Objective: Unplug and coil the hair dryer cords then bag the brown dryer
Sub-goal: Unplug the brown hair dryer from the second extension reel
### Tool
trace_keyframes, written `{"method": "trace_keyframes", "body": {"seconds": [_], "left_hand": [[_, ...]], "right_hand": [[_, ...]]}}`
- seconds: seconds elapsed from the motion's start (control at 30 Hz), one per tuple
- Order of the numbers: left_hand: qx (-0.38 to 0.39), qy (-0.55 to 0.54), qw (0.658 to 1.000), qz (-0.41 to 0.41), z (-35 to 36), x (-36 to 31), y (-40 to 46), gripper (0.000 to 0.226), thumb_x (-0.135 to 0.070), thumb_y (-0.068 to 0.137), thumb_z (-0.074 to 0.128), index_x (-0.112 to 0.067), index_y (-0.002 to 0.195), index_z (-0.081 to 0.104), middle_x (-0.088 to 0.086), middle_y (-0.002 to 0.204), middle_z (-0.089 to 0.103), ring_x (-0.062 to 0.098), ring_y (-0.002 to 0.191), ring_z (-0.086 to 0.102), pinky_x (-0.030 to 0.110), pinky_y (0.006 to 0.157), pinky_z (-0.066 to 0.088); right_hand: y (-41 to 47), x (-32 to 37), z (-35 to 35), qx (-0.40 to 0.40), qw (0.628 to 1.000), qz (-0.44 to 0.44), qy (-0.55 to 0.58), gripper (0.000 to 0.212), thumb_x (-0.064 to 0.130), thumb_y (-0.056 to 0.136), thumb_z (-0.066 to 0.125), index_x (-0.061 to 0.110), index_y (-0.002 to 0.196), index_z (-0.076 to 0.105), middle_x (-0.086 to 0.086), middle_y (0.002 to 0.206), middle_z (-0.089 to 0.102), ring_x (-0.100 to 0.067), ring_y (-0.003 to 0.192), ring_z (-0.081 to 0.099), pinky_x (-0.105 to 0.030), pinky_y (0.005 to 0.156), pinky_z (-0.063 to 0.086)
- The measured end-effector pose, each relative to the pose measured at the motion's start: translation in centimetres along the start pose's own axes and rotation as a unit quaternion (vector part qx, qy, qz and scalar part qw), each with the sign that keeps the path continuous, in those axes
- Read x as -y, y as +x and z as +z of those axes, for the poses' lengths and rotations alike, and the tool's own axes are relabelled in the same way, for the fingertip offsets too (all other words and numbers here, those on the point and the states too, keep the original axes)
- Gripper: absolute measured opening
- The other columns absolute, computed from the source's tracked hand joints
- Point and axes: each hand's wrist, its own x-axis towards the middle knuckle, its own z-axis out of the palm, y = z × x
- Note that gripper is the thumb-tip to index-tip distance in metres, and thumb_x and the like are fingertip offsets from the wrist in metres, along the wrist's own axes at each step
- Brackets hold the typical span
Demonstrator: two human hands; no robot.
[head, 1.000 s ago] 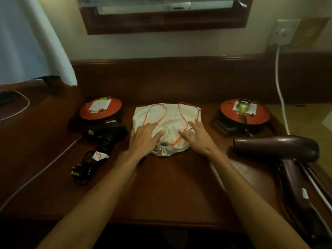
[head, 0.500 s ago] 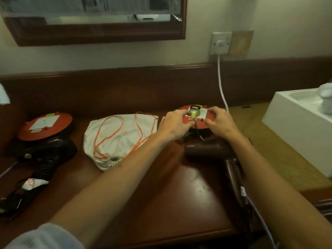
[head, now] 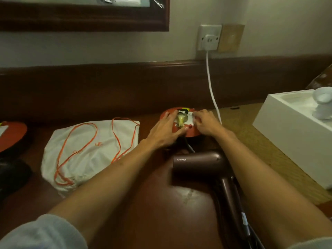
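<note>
On the red reel [head: 181, 131] at the back of the desk [head: 152, 209], both my hands are at the plug [head: 181, 118] of the brown dryer [head: 199, 166]. My left hand [head: 166, 131] lies flat on the reel's top with fingers straight, thumb just beside the plug, bracing it. My right hand [head: 206, 124] has its fingers curled at the socket label to the right of the plug; whether they have hold of the plug itself I cannot tell.

I judge the plug is not yet out: it stands in the socket, and its dark cord [head: 188, 146] runs down toward the dryer, which lies on the desk between my forearms, nozzle to the left. So on this side nothing is coiled.

White bag [head: 89, 151] with orange drawstrings lies flat and empty-looking to the left of the reel, near the dryer. At the far left edge I see part of another reel [head: 12, 135] and a black shape below it, too cropped to judge. Left to do here, as I read it: pull the plug, coil the cord, bag the dryer.
</note>
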Motion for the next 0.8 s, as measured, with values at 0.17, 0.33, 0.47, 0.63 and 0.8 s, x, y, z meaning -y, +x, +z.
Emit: {"method": "trace_keyframes", "body": {"seconds": [0.17, 0.33, 0.47, 0.63, 0.8], "left_hand": [[-0.033, -0.008, 0.998, 0.058, 0.9, 0.6, -0.3, 0.084, -0.066, 0.097, 0.042, -0.023, 0.162, 0.009, 0.002, 0.169, 0.012, 0.017, 0.156, 0.001, 0.042, 0.125, 0.010], [-0.023, -0.001, 0.998, 0.064, 0.5, 0.6, -0.5, 0.084, -0.065, 0.098, 0.042, -0.023, 0.162, 0.007, 0.001, 0.170, 0.011, 0.017, 0.156, 0.001, 0.041, 0.124, 0.008], [0.020, 0.020, 0.998, 0.053, -0.6, 0.4, -0.4, 0.087, -0.064, 0.096, 0.045, -0.027, 0.161, 0.002, 0.001, 0.170, 0.006, 0.020, 0.156, 0.000, 0.044, 0.123, 0.011], [0.065, 0.024, 0.997, 0.045, -1.6, 1.4, -0.1, 0.094, -0.064, 0.093, 0.054, -0.034, 0.161, -0.005, -0.002, 0.170, 0.003, 0.023, 0.156, 0.000, 0.055, 0.120, 0.019], [0.047, -0.023, 0.998, 0.046, -1.0, 1.7, -0.9, 0.092, -0.059, 0.095, 0.055, -0.028, 0.161, -0.001, -0.004, 0.170, 0.001, 0.019, 0.156, -0.006, 0.052, 0.122, 0.015]], "right_hand": [[1.0, -0.5, 0.5, 0.004, 0.998, -0.021, -0.061, 0.044, 0.028, 0.106, 0.041, 0.023, 0.149, 0.047, -0.017, 0.146, 0.044, -0.036, 0.132, 0.040, -0.049, 0.111, 0.037], [0.4, 0.4, 0.5, 0.022, 0.995, -0.016, -0.092, 0.046, 0.023, 0.105, 0.039, 0.018, 0.150, 0.044, -0.019, 0.143, 0.046, -0.037, 0.130, 0.041, -0.050, 0.108, 0.040], [-0.4, 1.1, -0.1, 0.031, 0.997, -0.008, -0.075, 0.044, 0.023, 0.106, 0.040, 0.017, 0.148, 0.047, -0.017, 0.147, 0.046, -0.036, 0.134, 0.039, -0.050, 0.110, 0.038], [0.0, 0.9, -0.9, 0.004, 0.999, 0.042, 0.025, 0.040, 0.026, 0.099, 0.057, 0.019, 0.139, 0.060, -0.011, 0.141, 0.059, -0.029, 0.128, 0.056, -0.043, 0.105, 0.048], [1.1, 2.7, -0.7, 0.013, 0.997, 0.071, 0.043, 0.048, 0.042, 0.103, 0.045, 0.019, 0.144, 0.053, -0.014, 0.145, 0.055, -0.036, 0.136, 0.047, -0.053, 0.110, 0.041]]}}
